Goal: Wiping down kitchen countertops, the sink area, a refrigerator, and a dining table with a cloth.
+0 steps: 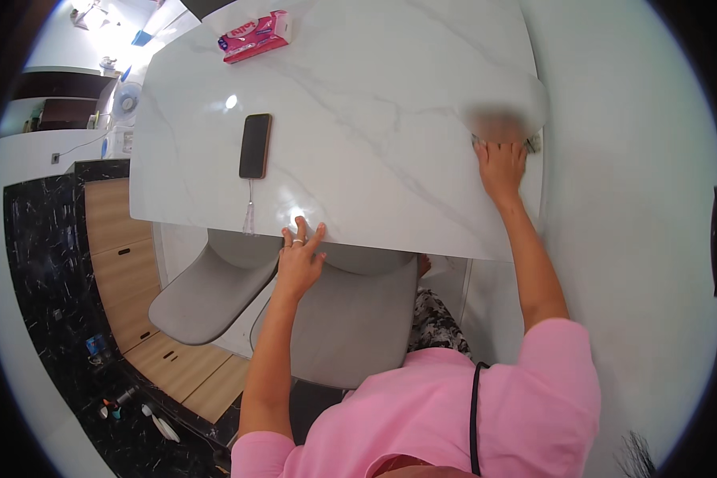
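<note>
My left hand (299,259) rests at the near edge of the white marbled table (358,159), its fingers spread and a ring on one of them. Nothing is in it. My right hand (502,169) is stretched far forward to the table's right end. Its fingers are bent close together at the lower edge of a pale, rounded thing (526,99) with a brownish smeared patch; I cannot make out what it is. Small dark and greenish bits (533,144) show beside those fingers. A dark phone (255,146) with a strap lies ahead of my left hand.
A pink packet of tissues (255,37) lies at the table's far left. Two grey chairs (342,319) are tucked at the near side. A pale wall (629,199) runs close along the right. Wooden drawers (119,231) under a black marbled counter (36,263) stand at left.
</note>
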{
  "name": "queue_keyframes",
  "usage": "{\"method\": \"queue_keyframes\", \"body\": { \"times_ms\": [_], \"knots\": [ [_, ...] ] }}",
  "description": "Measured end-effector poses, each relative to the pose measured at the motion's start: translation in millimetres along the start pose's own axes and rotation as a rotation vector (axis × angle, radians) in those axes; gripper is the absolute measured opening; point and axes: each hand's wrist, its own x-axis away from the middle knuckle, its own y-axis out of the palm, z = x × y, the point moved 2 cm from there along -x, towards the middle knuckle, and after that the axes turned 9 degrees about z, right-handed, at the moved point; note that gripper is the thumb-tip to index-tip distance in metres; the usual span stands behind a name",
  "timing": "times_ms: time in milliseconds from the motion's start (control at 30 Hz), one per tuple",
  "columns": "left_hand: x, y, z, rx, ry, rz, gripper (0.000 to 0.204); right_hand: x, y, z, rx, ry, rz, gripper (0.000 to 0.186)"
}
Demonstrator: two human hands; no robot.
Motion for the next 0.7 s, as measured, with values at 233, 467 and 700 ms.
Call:
{"method": "queue_keyframes", "body": {
  "times_ms": [233,467,700],
  "knots": [
    [-13,-2,19,0.05,0.049,0.007,0.068,-97,22,117,0.028,0.201,0.015,0.048],
    [-3,-1,5,0.005,0.052,0.035,0.07,55,-52,54,0.05,0.125,0.063,0.053],
    [-8,-2,7,0.005,0.061,0.038,0.068,127,-89,-116,-0.03,0.081,-0.083,0.061]
  ]
}}
